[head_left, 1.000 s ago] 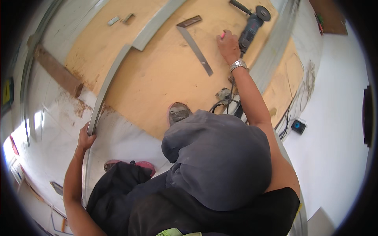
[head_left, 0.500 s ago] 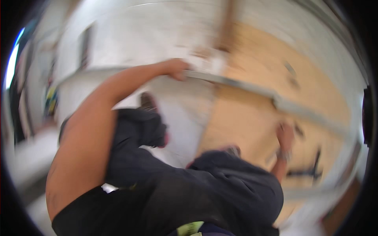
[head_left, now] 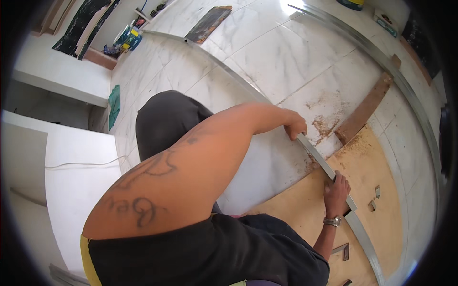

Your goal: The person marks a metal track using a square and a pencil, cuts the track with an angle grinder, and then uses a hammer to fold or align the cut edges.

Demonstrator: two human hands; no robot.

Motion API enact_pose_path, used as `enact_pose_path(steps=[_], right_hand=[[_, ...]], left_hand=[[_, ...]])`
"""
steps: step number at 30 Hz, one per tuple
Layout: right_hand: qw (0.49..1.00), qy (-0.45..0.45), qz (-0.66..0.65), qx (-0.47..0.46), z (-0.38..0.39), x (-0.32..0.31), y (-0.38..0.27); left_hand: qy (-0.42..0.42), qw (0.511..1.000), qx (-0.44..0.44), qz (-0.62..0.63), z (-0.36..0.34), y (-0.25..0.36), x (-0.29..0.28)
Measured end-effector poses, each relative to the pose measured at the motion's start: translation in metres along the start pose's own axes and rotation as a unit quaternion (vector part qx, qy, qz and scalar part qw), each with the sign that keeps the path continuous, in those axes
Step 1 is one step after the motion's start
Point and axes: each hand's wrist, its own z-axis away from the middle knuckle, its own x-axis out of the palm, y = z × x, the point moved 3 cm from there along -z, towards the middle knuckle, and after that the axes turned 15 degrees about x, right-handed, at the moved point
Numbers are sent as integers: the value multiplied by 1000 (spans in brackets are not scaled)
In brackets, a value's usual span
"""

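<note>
A long grey metal channel [head_left: 238, 81] crosses the floor from far left to near right. My left hand [head_left: 296, 126] is closed around it near the middle. Closer to me, my right hand [head_left: 337, 194], with a watch at the wrist, grips the same channel, fingers over its far edge. Just beyond the right hand, toward me, the channel has a step or joint with a dark gap. Under this stretch lies a plywood sheet [head_left: 291, 193]. Two small metal offcuts [head_left: 378, 191] rest on the plywood, and a try square [head_left: 345, 251] lies beside my right forearm.
A second metal channel [head_left: 415, 95] runs along the far right. A brown wooden plank [head_left: 365, 112] lies near sawdust on the white tiles. A stained board [head_left: 208, 24], a bucket [head_left: 131, 39] and a green cloth [head_left: 114, 107] sit farther left.
My view has turned and sharpened. My right hand, earlier apart from the channel over the plywood, now grips it. My left hand is still on the channel.
</note>
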Motion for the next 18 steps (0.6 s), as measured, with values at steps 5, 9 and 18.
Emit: enact_pose_path(steps=[5,9,18], right_hand=[[998,27,37,52,-3,-2,1],[998,15,-3,54,21,-23,4],[993,-84,46,71,71,-69,-13]], left_hand=[[-9,999,-3,40,-1,-1,1],[-50,996,6,74,3,24,-3],[-131,975,82,158,-36,146,-14]])
